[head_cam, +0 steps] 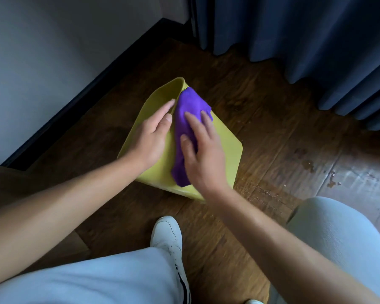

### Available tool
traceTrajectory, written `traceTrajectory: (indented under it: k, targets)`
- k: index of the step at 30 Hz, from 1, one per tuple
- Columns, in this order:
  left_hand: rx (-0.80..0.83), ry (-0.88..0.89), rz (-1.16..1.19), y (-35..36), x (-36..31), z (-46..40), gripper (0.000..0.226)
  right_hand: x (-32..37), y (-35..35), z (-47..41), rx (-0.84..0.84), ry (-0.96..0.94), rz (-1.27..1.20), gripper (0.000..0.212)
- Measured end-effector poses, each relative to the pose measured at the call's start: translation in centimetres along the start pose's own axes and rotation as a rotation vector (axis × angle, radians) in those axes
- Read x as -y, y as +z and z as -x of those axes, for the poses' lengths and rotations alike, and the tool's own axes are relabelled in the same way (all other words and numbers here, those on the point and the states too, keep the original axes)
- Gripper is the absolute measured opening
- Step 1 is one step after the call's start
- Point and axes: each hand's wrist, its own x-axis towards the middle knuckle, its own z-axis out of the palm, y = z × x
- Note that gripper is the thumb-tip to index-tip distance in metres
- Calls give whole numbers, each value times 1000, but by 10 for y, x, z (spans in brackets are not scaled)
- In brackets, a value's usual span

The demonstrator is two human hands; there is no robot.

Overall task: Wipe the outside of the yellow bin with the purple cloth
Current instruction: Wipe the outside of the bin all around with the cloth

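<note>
Right hand (203, 154) fingers spread flat, pressing purple microfibre cloth (188, 119) onto yellow plastic bin (226, 145); left hand (150, 139) open, bracing. Advice: keep pressure even, overlap strokes.

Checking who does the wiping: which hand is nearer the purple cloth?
Right. The right hand lies flat on the purple cloth, pressing it to the yellow bin; the left hand rests on the bin beside it.

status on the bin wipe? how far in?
Done: the bin lies tipped on the floor, a side facing up, and the cloth is on it. In hand: the right hand presses the cloth flat on that side while the left hand steadies the bin. Left: which parts are already wiped can't be told; the underside is hidden.
</note>
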Motion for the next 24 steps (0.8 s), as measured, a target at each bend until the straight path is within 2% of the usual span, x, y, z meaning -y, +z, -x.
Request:
traceTrajectory:
  k: [6,13,19,24]
  targets:
    - [-32,-20,-132,-9,9,3,49,-40,33,32,-9,40,172,51]
    - [-13,-81,-86,-19,20,0,52,-99,24,36,-75,351,241,57]
    - [-48,-59,-110,-24,23,1,51,-114,13,45,-114,646,144,57]
    - [-33,-55,-185,-31,23,5,54,-119,0,49,-132,768,211,49]
